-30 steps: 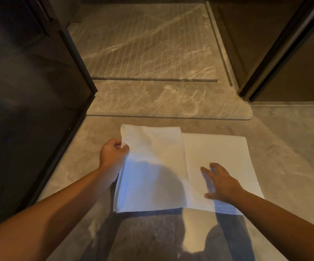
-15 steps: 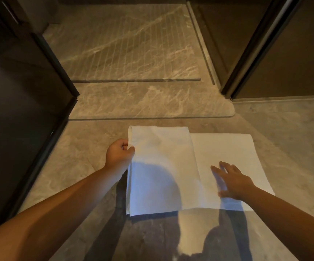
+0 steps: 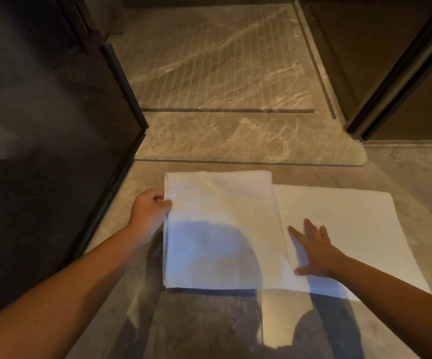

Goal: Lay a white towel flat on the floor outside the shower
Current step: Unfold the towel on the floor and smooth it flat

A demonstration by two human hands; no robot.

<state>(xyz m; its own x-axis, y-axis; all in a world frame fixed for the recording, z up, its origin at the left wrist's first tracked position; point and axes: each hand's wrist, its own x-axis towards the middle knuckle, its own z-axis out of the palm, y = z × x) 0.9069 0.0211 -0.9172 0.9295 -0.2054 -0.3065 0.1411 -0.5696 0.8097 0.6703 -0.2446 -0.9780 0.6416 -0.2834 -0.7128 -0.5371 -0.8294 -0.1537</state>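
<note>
Towel (image 3: 222, 229) | left hand (image 3: 149, 211) pinches folded edge | right hand (image 3: 313, 252) flat on top

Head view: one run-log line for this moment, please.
towel: on floor, left part folded | left hand: pinching left edge | right hand: flat on towel

We look down on a polished grey marble floor (image 3: 404, 177) with pale veins, glossy enough to mirror light near the bottom edge. Ahead, a raised marble threshold (image 3: 248, 141) with a rounded right corner leads to the shower floor (image 3: 217, 60), scored with thin parallel grooves. At left stands a dark glass panel (image 3: 41, 138) in a black frame (image 3: 125, 86). At right we see a dark brown wall (image 3: 360, 47) and a black door frame (image 3: 401, 66). The light is warm and dim.
</note>
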